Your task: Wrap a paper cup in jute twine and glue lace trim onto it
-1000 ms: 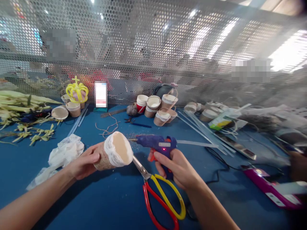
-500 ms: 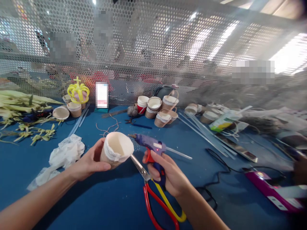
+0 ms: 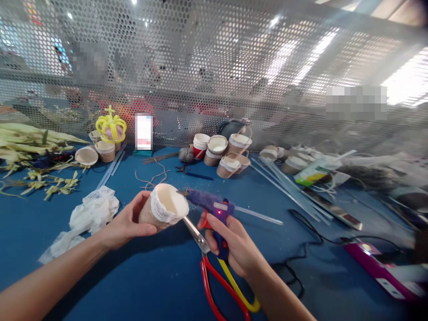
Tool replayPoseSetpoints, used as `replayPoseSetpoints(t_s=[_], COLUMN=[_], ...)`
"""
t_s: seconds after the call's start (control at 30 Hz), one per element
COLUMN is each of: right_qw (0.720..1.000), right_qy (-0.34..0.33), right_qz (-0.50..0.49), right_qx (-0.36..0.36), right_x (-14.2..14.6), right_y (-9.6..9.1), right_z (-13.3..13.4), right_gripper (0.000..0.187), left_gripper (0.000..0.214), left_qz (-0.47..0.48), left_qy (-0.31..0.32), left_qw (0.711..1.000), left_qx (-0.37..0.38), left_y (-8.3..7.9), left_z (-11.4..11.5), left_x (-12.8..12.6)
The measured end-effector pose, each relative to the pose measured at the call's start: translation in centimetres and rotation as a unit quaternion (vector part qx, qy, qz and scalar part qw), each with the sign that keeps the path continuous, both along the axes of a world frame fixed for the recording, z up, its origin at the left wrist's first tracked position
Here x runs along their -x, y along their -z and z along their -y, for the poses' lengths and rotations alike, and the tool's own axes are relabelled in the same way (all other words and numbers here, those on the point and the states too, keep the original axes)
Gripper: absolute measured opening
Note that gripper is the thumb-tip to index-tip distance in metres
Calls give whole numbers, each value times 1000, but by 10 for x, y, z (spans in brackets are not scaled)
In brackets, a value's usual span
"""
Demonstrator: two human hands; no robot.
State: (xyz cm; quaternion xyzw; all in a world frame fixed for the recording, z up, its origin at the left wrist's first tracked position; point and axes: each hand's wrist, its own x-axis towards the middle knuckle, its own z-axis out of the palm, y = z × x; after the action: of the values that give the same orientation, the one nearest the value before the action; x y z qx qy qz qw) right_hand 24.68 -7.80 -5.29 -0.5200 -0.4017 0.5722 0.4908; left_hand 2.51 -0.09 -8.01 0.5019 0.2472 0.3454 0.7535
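Note:
My left hand point(image 3: 135, 219) is closed round a paper cup point(image 3: 152, 213) wrapped in brown twine, with white lace below its rim. The cup tilts so its mouth faces up and to the right. In my right hand point(image 3: 230, 238) is a blue glue gun point(image 3: 209, 201) with an orange trigger and a lit red light. Its nozzle is at the cup's right rim; whether they touch I cannot tell. A clear glue stick point(image 3: 259, 215) juts from the gun's back. Scissors point(image 3: 225, 285) with red and yellow handles lie under my right hand, blades partly hidden.
White lace point(image 3: 95, 209) lies crumpled at left. Behind stand several wrapped cups point(image 3: 230, 166), a ball of twine point(image 3: 186, 154) and pliers point(image 3: 195, 173). Glue sticks point(image 3: 290, 191), a black cord point(image 3: 309, 225) and a purple power strip point(image 3: 377, 269) are at right. A perforated metal screen point(image 3: 214, 58) closes the back.
The cup has tipped further to the right in my left hand. The gun's nozzle has come up to the cup's rim, and more of the glue stick shows behind the gun.

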Motion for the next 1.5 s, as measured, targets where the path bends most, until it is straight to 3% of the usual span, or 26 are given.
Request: replayPoseSetpoints(t_s=[0.07,0.17,0.27,0.4,0.53,0.87,0.97,1.27,1.5], right_qw=[993,961,936,940,951,949,954,958,945], right_qy=[9,12,-3,-33,-21,-58,-49,-54,-57], right_qz=[119,276,352,340,304,310,295,277,322], right_qx=[-15,-16,-5,-18,-44,1,-22,-45,-23], right_x=[-3,-8,-14,-20,-22,-26,-26,-27,-27], right_y=[-3,-5,-6,-9,-15,-20,-22,-26,-27], right_z=[0,0,-1,0,-1,-2,-1,-4,0], right_gripper=[35,36,35,32,31,33,32,31,29], left_gripper=[59,55,53,52,54,52,52,41,48], left_qz=[-19,-34,-39,-26,-3,26,34,122,101], left_qy=[-5,-4,-3,7,37,58,60,175,152], left_qw=[1000,999,999,1000,999,997,997,973,978], left_qx=[2,-4,-5,8,26,45,45,87,98], left_y=[-1,-1,-1,-2,-3,-5,-2,1,6], left_z=[-1,-1,-2,-2,-2,-1,-2,-1,-3], left_x=[0,0,0,0,1,1,2,5,6])
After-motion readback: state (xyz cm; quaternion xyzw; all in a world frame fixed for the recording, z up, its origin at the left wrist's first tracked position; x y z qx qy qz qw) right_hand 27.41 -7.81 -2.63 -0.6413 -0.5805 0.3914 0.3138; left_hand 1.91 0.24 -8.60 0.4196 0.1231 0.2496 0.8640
